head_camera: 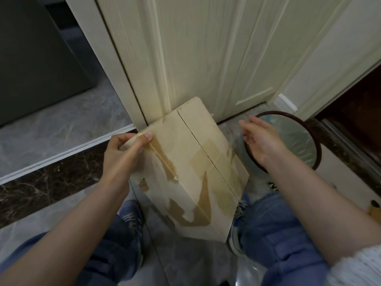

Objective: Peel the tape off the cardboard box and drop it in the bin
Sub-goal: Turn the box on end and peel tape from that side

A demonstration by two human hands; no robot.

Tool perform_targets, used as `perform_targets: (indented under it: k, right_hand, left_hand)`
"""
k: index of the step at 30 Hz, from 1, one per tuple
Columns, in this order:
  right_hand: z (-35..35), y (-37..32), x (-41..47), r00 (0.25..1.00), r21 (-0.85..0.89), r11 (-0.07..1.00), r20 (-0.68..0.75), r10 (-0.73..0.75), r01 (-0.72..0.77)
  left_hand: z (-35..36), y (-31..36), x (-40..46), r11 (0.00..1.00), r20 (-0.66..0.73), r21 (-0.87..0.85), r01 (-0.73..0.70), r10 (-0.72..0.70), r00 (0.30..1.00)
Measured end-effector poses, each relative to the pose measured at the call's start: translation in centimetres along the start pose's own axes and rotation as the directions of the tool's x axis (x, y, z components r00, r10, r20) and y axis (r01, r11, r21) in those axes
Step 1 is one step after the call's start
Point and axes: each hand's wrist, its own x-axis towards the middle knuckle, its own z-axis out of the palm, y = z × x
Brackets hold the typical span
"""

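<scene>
Left hand (125, 149) grips the upper left corner of the cardboard box (191, 162), thumb lying flat on the top face and fingers curled round the edge; right hand (260, 139) hangs clear of the box with fingers loosely spread and nothing in them, over the near rim of the bin (317, 149). Box stands tilted on the tiled floor (61, 124) between the person's knees, its far end close against the foot of a pale wood-grain door (195, 48). Top face shows two flaps meeting at a central seam; a band of clear tape (214, 153) crosses that seam near the middle, and darker brown patches on the left flap and near side show torn paper and tape remnants, with one ragged strip (165, 162) running down from the left thumb. Whether that strip is lifted free of the surface cannot be told. Bin is round, with a dark red-brown rim and a translucent liner; its contents cannot be made out. It sits just beside the right edge of the box, partly hidden by the right hand and forearm. Blue shoes (132, 221) and blue jeans (274, 230) flank the box at the lower edge. A dark marble threshold strip (41, 182) runs across the floor at left, and a grey cabinet face (37, 58) fills the upper left.
</scene>
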Motion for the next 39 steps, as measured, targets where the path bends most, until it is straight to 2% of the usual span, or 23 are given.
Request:
perform_targets:
  k: [3, 6, 12, 17, 23, 26, 29, 31, 36, 39]
  right_hand:
    - [-1.7, 0.4, 0.8, 0.991, 0.045, 0.998, -0.124, 0.055, -0.050]
    - [-3.0, 0.5, 1.5, 0.979, 0.120, 0.989, -0.170, 0.111, -0.091]
    - [-4.7, -0.7, 2.3, 0.951, 0.176, 0.984, -0.295, 0.090, -0.039]
    - [-5.7, -1.1, 2.6, 0.947, 0.133, 0.990, -0.311, 0.080, -0.040]
    - [-4.7, -1.0, 2.1, 0.972, 0.017, 1.000, -0.234, 0.010, -0.006]
    - [-3.7, -0.8, 1.8, 0.996, -0.164, 0.986, -0.085, 0.013, -0.027]
    - [-2.9, -0.4, 1.1, 0.992, -0.420, 0.907, 0.101, 0.076, -0.027]
    - [-2.4, -0.1, 0.7, 0.986, -0.533, 0.846, 0.142, 0.082, 0.007]
    - [-1.7, 0.0, -0.1, 0.981, -0.598, 0.795, 0.194, 0.023, 0.100]
    - [-1.6, -0.2, -0.6, 0.973, -0.630, 0.771, 0.221, 0.067, 0.090]
  left_hand:
    - [1.2, 0.1, -0.1, 1.000, 0.018, 0.009, -0.006, 0.005, 1.000]
    - [2.4, 0.1, 0.0, 1.000, 0.026, 0.030, -0.010, 0.009, 1.000]
    - [4.3, 0.0, -0.2, 0.998, 0.064, 0.061, -0.002, -0.002, 0.998]
    - [5.1, 0.2, -0.6, 0.998, 0.098, 0.060, 0.006, -0.011, 0.995]
    - [5.0, 0.3, -0.6, 0.999, 0.093, 0.029, 0.021, -0.023, 0.995]
    - [4.4, 0.3, -0.4, 1.000, 0.085, 0.008, 0.019, -0.020, 0.996]
    - [3.8, 0.2, 0.0, 0.999, 0.083, -0.035, 0.021, -0.018, 0.996]
    - [3.4, 0.0, 0.3, 0.997, 0.083, -0.067, 0.036, -0.030, 0.996]
    - [2.0, -0.1, 0.7, 0.993, 0.114, -0.083, 0.082, -0.072, 0.991]
    - [1.3, 0.4, 0.6, 0.992, 0.160, -0.078, 0.103, -0.089, 0.983]
